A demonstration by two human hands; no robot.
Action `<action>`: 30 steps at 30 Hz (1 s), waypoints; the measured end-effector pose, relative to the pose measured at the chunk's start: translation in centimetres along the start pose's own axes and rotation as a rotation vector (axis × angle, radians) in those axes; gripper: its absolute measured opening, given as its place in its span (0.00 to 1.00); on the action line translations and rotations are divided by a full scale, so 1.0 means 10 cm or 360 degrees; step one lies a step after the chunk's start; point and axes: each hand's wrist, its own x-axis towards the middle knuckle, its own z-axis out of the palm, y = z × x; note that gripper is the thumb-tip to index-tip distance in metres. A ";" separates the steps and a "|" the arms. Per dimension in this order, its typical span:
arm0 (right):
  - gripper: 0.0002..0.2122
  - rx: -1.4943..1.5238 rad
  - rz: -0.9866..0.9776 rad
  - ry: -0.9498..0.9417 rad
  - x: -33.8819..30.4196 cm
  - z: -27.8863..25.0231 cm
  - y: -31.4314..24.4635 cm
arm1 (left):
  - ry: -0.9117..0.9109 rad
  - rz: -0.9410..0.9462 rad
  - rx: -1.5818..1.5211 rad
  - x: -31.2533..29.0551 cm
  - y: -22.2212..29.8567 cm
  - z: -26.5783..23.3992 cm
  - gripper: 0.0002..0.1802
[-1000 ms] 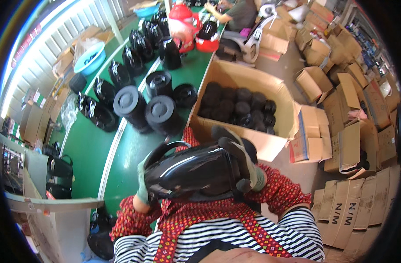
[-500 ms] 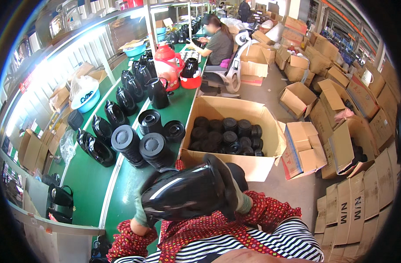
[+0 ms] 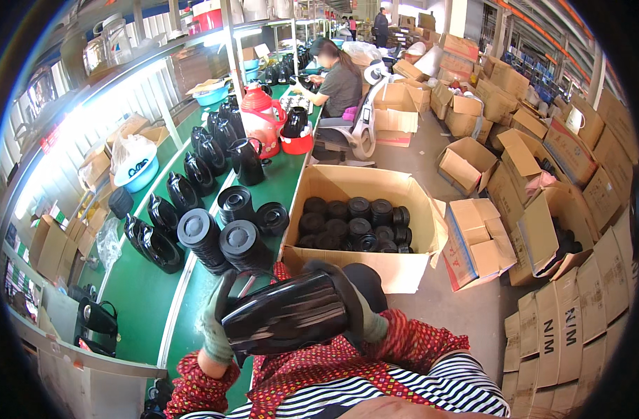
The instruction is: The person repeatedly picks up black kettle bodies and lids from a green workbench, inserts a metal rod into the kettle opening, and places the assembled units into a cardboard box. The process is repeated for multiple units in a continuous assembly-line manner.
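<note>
A glossy black jug body (image 3: 288,314) lies on its side in front of my chest, held between both gloved hands. My left hand (image 3: 216,322) grips its left end. My right hand (image 3: 358,307) wraps over its right end. Just beyond it stands an open cardboard box (image 3: 410,269) with several black round lids inside. Two stacks of black round lids (image 3: 221,241) stand on the green conveyor belt (image 3: 141,297) to the left of the box.
Several black jug bodies (image 3: 172,209) line the green belt's left side, with a red jug (image 3: 260,119) farther along. Another person (image 3: 337,80) sits working at the far end. Open and flattened cardboard boxes (image 3: 543,230) crowd the floor on the right.
The view has tilted upward, showing more of the far hall. The black jug body stays in both hands and has sunk lower in the picture, closer to my chest.
</note>
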 end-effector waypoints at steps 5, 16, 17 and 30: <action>0.34 0.0292 0.0780 0.0173 0.14 -0.42 0.25 | 0.0038 0.0656 0.1703 0.03 0.22 0.00 0.29; 0.34 0.0104 0.0154 0.0233 0.09 0.01 0.14 | 0.0387 0.0438 0.0905 0.06 -0.10 -0.17 0.34; 0.33 0.0243 0.0327 0.0267 0.18 -0.05 0.25 | 0.0114 0.0915 0.2043 0.07 0.04 -0.22 0.31; 0.49 -0.1547 -0.1031 -0.0663 0.31 0.02 -0.33 | -0.0201 -0.0293 0.0221 -0.09 -0.88 -0.32 0.38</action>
